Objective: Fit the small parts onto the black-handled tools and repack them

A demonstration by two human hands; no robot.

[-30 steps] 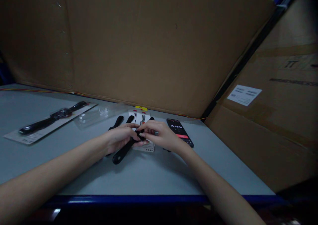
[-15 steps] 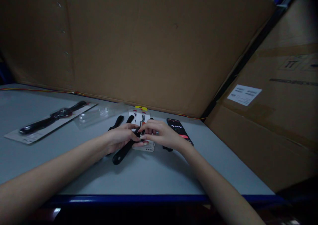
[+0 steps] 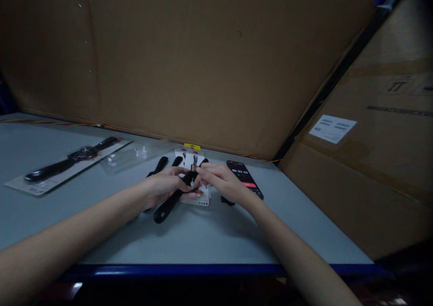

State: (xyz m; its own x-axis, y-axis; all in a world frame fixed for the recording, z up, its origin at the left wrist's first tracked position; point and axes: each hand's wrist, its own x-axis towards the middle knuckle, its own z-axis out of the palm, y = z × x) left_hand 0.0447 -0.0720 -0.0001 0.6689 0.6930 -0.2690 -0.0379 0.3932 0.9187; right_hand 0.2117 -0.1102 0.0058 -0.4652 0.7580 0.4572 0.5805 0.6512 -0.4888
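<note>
black tool [image 3: 167, 208] hidden from me midway by the left hand [image 3: 164, 188] and right hand [image 3: 219, 180], print on the card [image 3: 202, 201] too small for me to read, left forearm [image 3: 77, 227] cut off at the left edge, right forearm [image 3: 292, 245] cut off at the bottom

The head view looks forward and down across the table [image 3: 209, 245].

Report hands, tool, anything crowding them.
Left hand grips black tool. Right hand at it, grip unclear. Close by: printed card behind, phone to the right.
</note>
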